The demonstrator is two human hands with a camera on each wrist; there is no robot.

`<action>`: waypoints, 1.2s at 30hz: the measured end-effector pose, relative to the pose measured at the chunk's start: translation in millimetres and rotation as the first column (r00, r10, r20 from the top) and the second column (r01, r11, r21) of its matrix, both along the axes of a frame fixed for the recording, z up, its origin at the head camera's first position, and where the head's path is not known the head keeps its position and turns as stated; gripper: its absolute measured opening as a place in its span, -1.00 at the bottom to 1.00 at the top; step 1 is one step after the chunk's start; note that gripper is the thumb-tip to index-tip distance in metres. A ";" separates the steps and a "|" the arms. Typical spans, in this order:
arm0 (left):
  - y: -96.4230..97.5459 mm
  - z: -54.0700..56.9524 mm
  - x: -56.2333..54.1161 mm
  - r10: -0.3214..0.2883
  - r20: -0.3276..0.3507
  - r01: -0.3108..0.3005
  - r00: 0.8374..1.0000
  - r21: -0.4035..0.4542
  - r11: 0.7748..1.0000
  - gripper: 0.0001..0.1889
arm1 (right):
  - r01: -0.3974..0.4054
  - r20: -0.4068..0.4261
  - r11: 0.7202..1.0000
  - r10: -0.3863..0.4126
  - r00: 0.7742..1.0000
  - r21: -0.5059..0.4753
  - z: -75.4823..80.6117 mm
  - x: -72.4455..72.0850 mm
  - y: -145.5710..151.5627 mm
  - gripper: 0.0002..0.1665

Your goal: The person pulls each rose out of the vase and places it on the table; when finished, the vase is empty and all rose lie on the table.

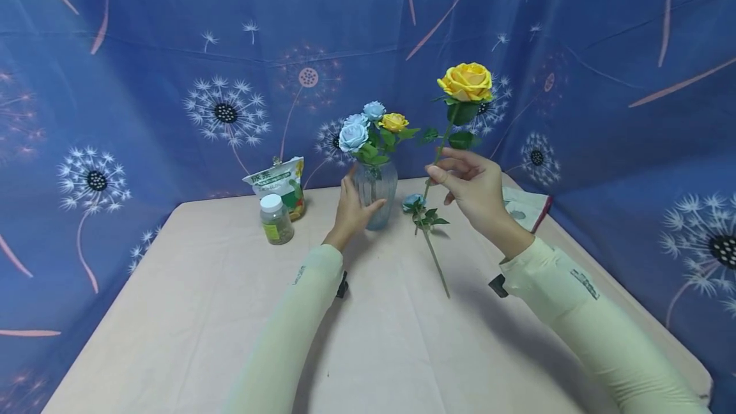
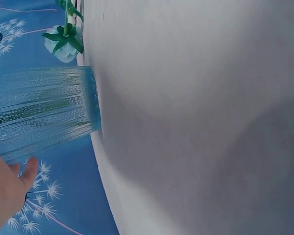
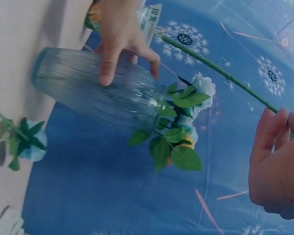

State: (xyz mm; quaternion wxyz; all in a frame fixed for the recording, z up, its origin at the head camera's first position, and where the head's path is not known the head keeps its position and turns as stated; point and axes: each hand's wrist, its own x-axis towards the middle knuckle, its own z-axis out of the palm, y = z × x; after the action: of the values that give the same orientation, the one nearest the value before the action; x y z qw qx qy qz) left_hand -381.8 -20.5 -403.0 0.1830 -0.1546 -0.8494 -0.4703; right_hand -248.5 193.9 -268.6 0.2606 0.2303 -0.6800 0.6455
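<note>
A clear, ribbed glass vase (image 1: 382,193) stands upright, holding several light blue roses (image 1: 353,137) and one yellow rose (image 1: 394,122). My left hand (image 1: 352,209) grips its left side, thumb across the front; the right wrist view shows this hand (image 3: 120,36) round the vase (image 3: 78,81). To the right, my right hand (image 1: 474,187) pinches the green stem of a large yellow rose (image 1: 467,84), bloom up and above the tabletop. In the right wrist view the bare stem (image 3: 220,71) reaches toward the vase's mouth side. Another blue rose (image 1: 413,202) lies between the vase and my right hand.
Left of the vase stand a white-capped jar (image 1: 276,221) and a printed food bag (image 1: 282,184). A white packet with a dark red edge (image 1: 526,206) lies behind my right wrist. A blue dandelion-print curtain (image 1: 149,114) hangs round the pale tabletop (image 1: 218,312).
</note>
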 end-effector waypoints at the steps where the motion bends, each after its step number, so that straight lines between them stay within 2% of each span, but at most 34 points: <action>1: 0.4 0.0 0.1 -0.002 0.001 0.002 1.000 -0.002 1.000 0.11 | -0.009 0.022 1.000 0.009 1.000 0.004 -2.6 1.6 2.9 -0.70; 5: 1.9 -0.9 0.0 -0.002 0.007 0.002 1.000 -0.007 1.000 0.10 | -0.041 0.097 0.998 0.037 0.995 0.042 -12.2 6.0 14.5 -0.85; 7: 2.1 -1.8 0.1 0.006 0.012 -0.006 1.000 -0.004 1.000 0.10 | -0.055 0.152 0.997 0.045 0.987 0.062 -17.0 8.4 20.0 -0.85; 10: 1.9 -3.1 0.1 0.009 0.011 -0.009 1.000 -0.005 1.000 0.10 | -0.047 0.233 0.991 0.017 0.972 0.122 -25.7 11.2 28.9 -0.77; 14: 1.0 -4.0 -0.1 0.008 0.008 -0.008 1.000 -0.008 1.000 0.09 | -0.048 0.334 0.981 -0.018 0.942 0.190 -37.9 11.4 42.3 -0.56; 20: 0.2 -2.2 0.3 0.009 0.005 -0.009 1.000 0.002 1.000 0.09 | -0.087 0.496 0.971 -0.036 0.867 0.223 -53.4 7.1 62.4 -0.37; 25: 0.6 -1.7 0.3 0.005 0.015 -0.005 1.000 0.003 1.000 0.09 | -0.122 0.612 0.971 -0.030 0.790 0.205 -64.6 3.8 77.6 -0.29; 27: 0.6 -1.9 0.3 0.007 0.016 -0.007 1.000 0.002 1.000 0.09 | -0.139 0.644 0.970 -0.024 0.765 0.201 -68.5 2.6 83.3 -0.25; 36: 1.1 -2.8 -0.9 0.007 0.013 -0.008 1.000 0.009 1.000 0.09 | -0.179 0.738 0.963 -0.030 0.674 0.203 -84.0 -6.3 102.8 -0.17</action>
State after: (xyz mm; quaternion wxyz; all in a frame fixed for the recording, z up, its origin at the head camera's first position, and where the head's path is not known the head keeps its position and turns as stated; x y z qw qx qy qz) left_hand -382.7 -19.4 -405.8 0.1799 -0.1475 -0.8489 -0.4746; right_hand -254.9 296.7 -352.5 -0.0937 0.0109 -0.7950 0.5992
